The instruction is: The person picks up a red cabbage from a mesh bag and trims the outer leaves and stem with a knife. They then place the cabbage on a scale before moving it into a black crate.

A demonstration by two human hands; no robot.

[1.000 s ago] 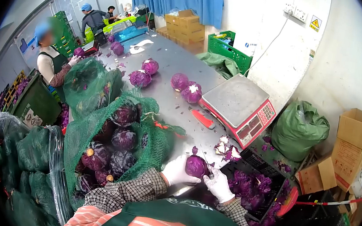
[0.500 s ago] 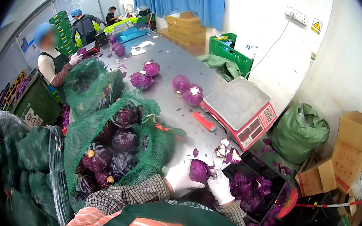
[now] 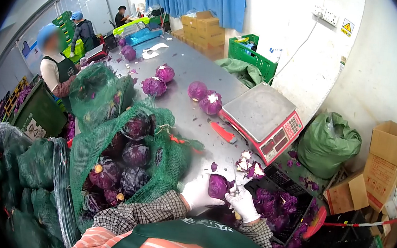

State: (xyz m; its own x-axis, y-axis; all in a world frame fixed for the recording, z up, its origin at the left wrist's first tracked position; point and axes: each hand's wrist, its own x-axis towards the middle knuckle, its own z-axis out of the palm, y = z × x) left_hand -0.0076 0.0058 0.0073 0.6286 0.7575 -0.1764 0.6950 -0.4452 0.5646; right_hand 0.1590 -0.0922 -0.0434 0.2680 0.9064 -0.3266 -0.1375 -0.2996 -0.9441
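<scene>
One cabbage [image 3: 218, 186] is in hand at the near edge of the worktop [image 3: 190, 67]: the left hand [image 3: 198, 192] has its grip closed round the head from the left, and the right hand [image 3: 243, 204] has its grip closed on a knife [image 3: 235, 176] whose blade stands up against the cabbage's right side. By the look of it the trimming of this head is partway, since its surface looks smooth and purple. Done work seems to lie further up the worktop: four trimmed heads [image 3: 197, 90] near the scale [image 3: 262, 114], with cut scraps [image 3: 247, 165] just beside the hands and a crate [image 3: 279, 205] of leaves below on the right. Much is left, I judge: the green net sack [image 3: 127, 153] at the left holds many untrimmed heads, and a second sack [image 3: 95, 89] lies behind it. A red-handled knife [image 3: 222, 131] lies before the scale. Other people work at the far end and the left side, well apart from these hands.
</scene>
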